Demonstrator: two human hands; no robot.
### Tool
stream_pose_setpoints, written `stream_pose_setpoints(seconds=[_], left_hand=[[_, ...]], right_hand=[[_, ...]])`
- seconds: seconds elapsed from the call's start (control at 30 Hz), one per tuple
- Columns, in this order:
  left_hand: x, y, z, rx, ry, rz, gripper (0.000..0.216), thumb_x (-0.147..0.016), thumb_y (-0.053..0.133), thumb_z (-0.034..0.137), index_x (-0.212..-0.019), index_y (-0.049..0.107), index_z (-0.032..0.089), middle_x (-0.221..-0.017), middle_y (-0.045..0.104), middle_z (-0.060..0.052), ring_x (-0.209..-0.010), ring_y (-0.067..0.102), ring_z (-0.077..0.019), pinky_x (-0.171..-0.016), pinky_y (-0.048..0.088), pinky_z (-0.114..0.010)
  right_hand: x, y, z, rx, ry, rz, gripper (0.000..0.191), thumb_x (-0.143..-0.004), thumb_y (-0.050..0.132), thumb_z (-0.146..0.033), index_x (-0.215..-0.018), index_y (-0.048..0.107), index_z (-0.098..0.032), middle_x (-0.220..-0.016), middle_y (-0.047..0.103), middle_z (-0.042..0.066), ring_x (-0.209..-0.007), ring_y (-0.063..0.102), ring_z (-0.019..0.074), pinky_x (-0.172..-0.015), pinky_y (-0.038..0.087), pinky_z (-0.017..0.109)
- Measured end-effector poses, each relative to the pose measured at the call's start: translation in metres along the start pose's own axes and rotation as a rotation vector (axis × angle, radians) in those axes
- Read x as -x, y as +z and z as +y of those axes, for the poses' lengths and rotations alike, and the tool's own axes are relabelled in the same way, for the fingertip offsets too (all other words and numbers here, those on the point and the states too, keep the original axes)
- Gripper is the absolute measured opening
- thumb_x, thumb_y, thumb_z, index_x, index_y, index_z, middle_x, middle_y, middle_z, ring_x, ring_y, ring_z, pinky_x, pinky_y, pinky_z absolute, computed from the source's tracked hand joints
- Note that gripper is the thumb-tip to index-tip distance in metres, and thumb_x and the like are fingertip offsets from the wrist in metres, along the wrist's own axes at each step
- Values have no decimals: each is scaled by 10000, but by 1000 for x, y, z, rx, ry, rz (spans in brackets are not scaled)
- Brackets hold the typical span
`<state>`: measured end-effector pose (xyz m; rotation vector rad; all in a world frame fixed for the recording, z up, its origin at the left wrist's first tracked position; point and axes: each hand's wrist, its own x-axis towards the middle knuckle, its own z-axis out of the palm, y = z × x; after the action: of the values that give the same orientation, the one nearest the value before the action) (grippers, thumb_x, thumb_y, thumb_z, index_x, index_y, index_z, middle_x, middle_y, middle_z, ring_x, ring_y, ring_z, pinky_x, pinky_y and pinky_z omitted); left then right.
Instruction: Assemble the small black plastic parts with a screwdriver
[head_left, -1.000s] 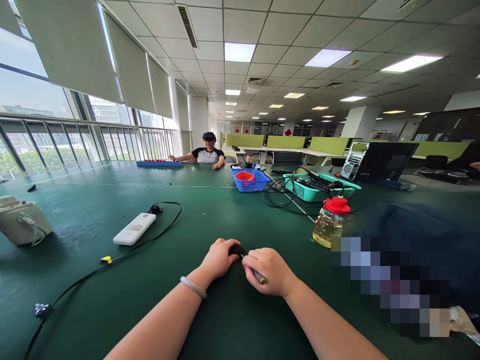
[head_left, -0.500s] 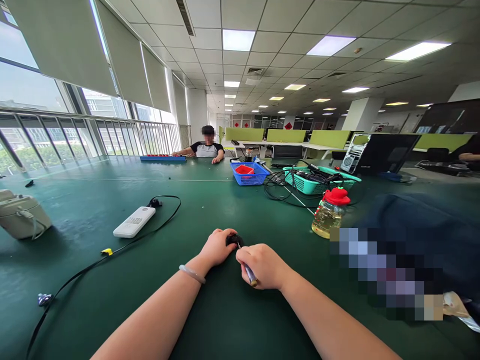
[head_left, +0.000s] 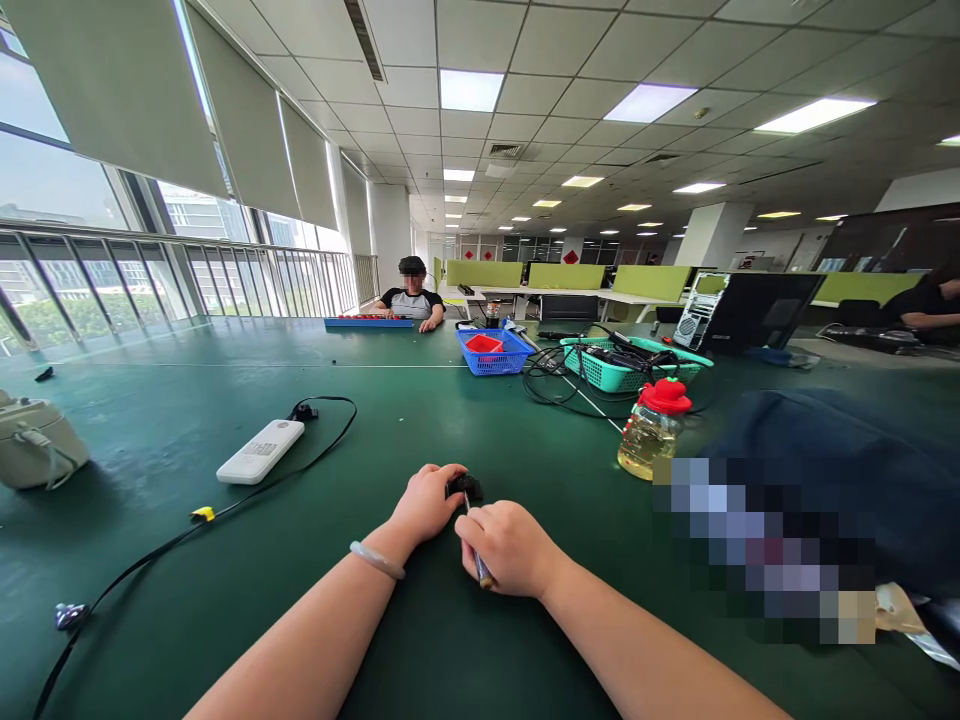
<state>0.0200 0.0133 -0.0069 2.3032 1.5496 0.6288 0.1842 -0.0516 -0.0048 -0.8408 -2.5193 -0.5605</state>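
My left hand (head_left: 429, 500) rests on the green table, its fingers closed round a small black object (head_left: 469, 487) whose kind I cannot make out. In my right hand (head_left: 504, 545) is a slim screwdriver (head_left: 484, 574) with a greyish handle and a brownish end. Its thin metal shaft points away from me and meets the near side of the black object. My fingers cover part of both things. The two hands are close together but apart.
On the left lie a white power bank (head_left: 261, 452), a black strap (head_left: 142, 552) and a light bag (head_left: 37, 440). Ahead are a blue basket (head_left: 495, 364), a teal basket (head_left: 611, 376) with cables, and a bottle (head_left: 651, 440). A person (head_left: 411, 300) sits behind a blue tray (head_left: 367, 323).
The view has shifted slightly left. My right hand has moved a little left, and the screwdriver's handle has swung left. Across the table, the blue tray has slid right towards the person.
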Motion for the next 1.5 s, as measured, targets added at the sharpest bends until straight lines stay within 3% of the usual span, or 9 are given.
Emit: stream_pose_setpoints(seconds=[0.2,0.47,0.77,1.03,1.2,1.37,1.5], left_hand=[[-1,1,-1,19,-17,-13,428,-782,605,219,-1207,617,269,-1115,683,-39,-1160,550,-221,-1036,414,-336],[-2,3,-3,45,-11,-3,406,-780,624,203,-1180,634,268,-1084,694,-30,-1119,571,-208,-1010,429,-310],[-1,1,0,49,2,-13,394,-795,618,197,-1185,631,257,-1077,707,-26,-1130,561,-219,-999,435,-329],[-1,-1,0,36,0,-15,410,-790,631,220,-1197,631,269,-1064,704,-38,-1114,572,-226,-986,447,-334],[-2,0,-2,35,9,-24,413,-796,625,231,-1206,625,278,-1075,699,-35,-1121,568,-225,-990,445,-332],[-1,-2,0,22,4,-37,415,-808,616,225,-1219,619,281,-1121,685,-44,-1142,558,-228,-1012,429,-344],[1,-5,3,33,-4,-57,520,-816,615,234,-1327,525,267,-1150,694,-37,-1180,538,-235,-1033,409,-349]], right_hand=[[1,2,-1,3,44,109,123,-812,486,-177,-724,572,-185,-597,577,-9,-487,450,120,-514,218,298],[2,9,0,23,17,209,380,-954,441,-285,-604,551,-183,-544,533,-1,-480,414,110,-519,180,303],[1,8,0,0,82,121,352,-941,446,-254,-617,559,-176,-580,554,14,-505,459,110,-529,196,296],[6,-1,16,-145,113,182,363,-948,415,-235,-616,553,-181,-564,514,-5,-506,439,104,-547,256,263],[9,-2,23,-289,252,203,404,-973,387,-270,-610,544,-186,-575,495,-9,-510,425,102,-544,287,235],[9,-1,23,-433,281,152,380,-971,424,-337,-678,618,-193,-618,530,-3,-541,465,108,-552,336,223],[9,-2,28,-543,456,293,380,-964,430,-361,-673,611,-196,-635,551,10,-571,502,124,-573,376,236]])
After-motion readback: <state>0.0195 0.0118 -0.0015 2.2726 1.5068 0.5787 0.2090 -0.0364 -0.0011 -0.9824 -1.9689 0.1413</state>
